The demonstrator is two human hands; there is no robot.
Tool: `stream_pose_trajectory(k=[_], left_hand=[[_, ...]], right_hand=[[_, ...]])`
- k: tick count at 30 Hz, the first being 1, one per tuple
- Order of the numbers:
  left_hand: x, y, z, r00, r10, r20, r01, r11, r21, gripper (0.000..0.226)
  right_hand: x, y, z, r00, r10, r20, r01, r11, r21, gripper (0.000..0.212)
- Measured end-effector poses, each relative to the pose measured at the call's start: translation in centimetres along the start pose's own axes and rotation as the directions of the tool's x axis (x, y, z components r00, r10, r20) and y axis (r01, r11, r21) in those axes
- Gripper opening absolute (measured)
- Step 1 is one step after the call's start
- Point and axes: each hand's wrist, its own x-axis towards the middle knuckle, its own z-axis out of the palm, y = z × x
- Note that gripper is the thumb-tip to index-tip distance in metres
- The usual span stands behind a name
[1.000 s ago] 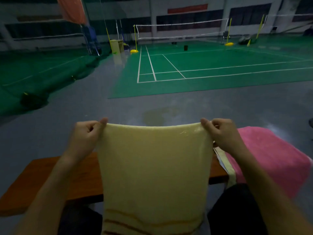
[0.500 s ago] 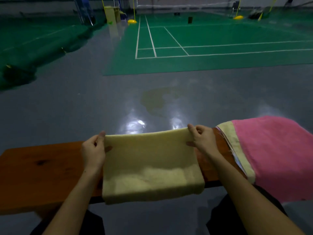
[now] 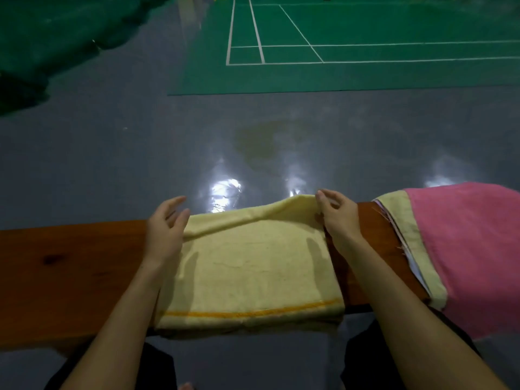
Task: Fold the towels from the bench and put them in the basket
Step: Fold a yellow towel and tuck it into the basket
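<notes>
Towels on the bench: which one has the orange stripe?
The pale yellow terry towel lying flat between the two hands; its stripe runs along the near edge. The pink towel to the right shows none.

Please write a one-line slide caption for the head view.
Both hands, left hand and right hand, at far corners of a yellow towel on a wooden bench.

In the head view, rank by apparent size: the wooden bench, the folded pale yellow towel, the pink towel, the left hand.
1. Brown wooden bench, spanning most of the frame.
2. Folded pale yellow towel and pink towel: look similar; the pink one is cut off at the frame edge, so unranked.
3. Left hand, smallest.
</notes>
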Motion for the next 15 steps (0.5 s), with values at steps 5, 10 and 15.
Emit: stream_pose_trajectory(k=[5,10,15], left_hand=[[-1.2,0.2,-1.4,1.0,-0.02,0.02,0.022,0.995,-0.092,0.049],[-4.3,0.5,-2.2,0.983,0.166,-0.079,-0.142,0.958,0.248,0.024],[-7.7,-0.5,0.0,0.891,0.303,0.338,-0.453,0.644,0.616,0.012]], right_hand=[[-0.8,0.4,-1.3,0.987,-0.117,0.111,0.132,0.983,-0.13,0.056],[-5.0,2.2,-1.6,0.879,-0.322,0.352,0.469,0.717,-0.515,0.025],[-11.6,5.6,1.0,0.734,-0.232,0.639,0.677,0.327,-0.659,0.059]])
